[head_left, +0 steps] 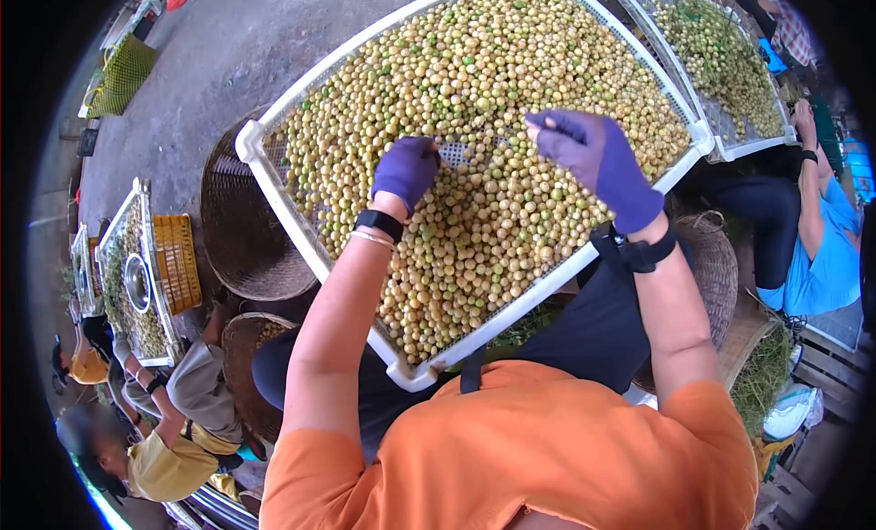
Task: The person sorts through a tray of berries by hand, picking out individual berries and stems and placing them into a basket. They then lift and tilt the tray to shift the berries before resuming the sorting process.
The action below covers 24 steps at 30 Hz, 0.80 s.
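A white-framed mesh tray (547, 288) sits in front of me, covered with small round yellow-tan fruits (474, 64), some of them green. My left hand (406, 172), in a purple glove, is down among the fruits left of the middle. Its fingers are curled under, and whatever is in them is hidden. Over the fruits on the right is my right hand (598, 160), also gloved in purple, with fingers and thumb drawn together; I cannot make out anything between them. A small patch of bare mesh (453, 153) shows between the hands.
A second fruit tray (721, 151) adjoins at upper right, beside a person in blue (817, 247). Woven baskets (246, 229) stand left of my tray. Further left are a yellow crate (178, 261), another tray (137, 325) and a person in yellow (169, 461). Green stems (766, 370) lie at right.
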### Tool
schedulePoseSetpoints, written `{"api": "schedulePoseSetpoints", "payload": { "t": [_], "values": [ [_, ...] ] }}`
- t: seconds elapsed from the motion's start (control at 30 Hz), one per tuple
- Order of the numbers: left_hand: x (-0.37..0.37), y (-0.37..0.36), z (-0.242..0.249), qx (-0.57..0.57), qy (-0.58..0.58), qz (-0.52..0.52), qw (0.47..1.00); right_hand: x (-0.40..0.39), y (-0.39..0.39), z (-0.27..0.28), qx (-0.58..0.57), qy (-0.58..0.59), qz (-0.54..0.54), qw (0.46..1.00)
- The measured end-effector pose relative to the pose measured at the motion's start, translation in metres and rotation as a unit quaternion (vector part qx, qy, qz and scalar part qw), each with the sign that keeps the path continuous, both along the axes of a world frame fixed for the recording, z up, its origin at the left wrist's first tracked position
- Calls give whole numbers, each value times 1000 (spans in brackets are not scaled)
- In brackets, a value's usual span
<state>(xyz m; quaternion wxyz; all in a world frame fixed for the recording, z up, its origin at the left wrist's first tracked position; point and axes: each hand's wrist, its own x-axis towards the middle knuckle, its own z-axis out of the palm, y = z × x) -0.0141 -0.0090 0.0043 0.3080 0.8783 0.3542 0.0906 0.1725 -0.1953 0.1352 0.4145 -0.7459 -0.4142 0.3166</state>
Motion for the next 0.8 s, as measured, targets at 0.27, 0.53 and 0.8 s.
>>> {"api": "schedulePoseSetpoints", "payload": {
  "t": [0.27,0.53,0.8],
  "values": [
    [-19,3,0,-121,-93,125,980,-9,69,-101,-38,-356,165,919],
    [-46,-7,16,-26,-25,22,999,-11,71,-144,-98,-397,152,900],
    [-27,-44,21,59,216,-160,961,54,56,-134,6,-337,-58,940]
  ]
}}
